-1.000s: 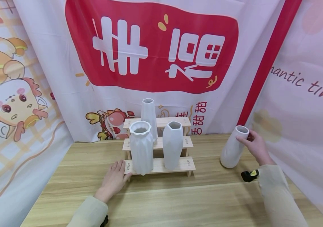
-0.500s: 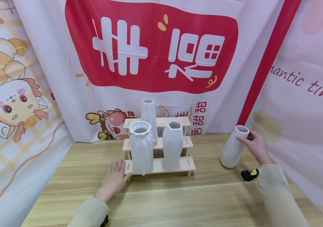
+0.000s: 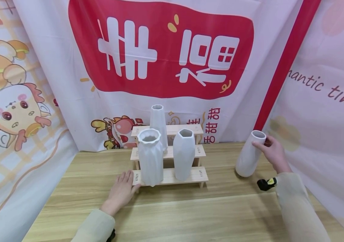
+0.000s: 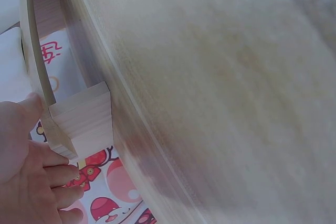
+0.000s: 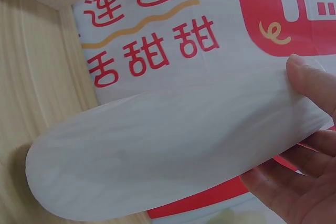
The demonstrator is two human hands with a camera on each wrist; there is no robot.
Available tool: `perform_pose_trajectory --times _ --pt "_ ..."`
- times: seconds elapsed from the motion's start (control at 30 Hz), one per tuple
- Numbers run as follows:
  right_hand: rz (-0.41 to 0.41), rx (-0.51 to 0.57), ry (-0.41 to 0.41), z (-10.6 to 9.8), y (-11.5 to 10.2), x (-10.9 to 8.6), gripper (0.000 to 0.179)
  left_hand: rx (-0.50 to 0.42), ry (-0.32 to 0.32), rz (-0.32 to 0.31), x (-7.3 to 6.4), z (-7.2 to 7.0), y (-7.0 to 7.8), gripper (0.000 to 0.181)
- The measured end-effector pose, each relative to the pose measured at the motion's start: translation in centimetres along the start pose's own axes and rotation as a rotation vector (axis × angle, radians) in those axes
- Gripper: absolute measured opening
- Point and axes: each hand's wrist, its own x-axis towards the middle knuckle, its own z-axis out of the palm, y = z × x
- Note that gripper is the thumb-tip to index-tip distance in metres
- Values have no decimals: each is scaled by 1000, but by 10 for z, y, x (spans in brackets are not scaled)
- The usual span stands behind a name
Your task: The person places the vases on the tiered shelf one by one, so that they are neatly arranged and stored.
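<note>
My right hand grips a tall white vase near its mouth, thumb on one side and fingers on the other. The vase leans toward the hand, its rounded base close over the table, as the right wrist view also shows. My left hand holds the left end of the lowest step of a three-step wooden stand. In the left wrist view the thumb lies along the board's edge and the fingers bend at its end. A ruffled-mouth vase and an angular-mouth vase stand on the lowest step.
A slim white vase stands farther back, on the middle step. Behind the wooden table hangs a printed cloth, with another printed cloth close to my right arm.
My right hand and its vase have shifted slightly up and to the right in the last half second. The left hand, the stand and the other vases have stayed put.
</note>
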Motion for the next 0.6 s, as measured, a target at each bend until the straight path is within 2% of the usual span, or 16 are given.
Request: perform_pose_trajectory --times 0.6 --pt "-64 -22 11 -1 -41 8 69 5 -5 0 0 0 0 64"
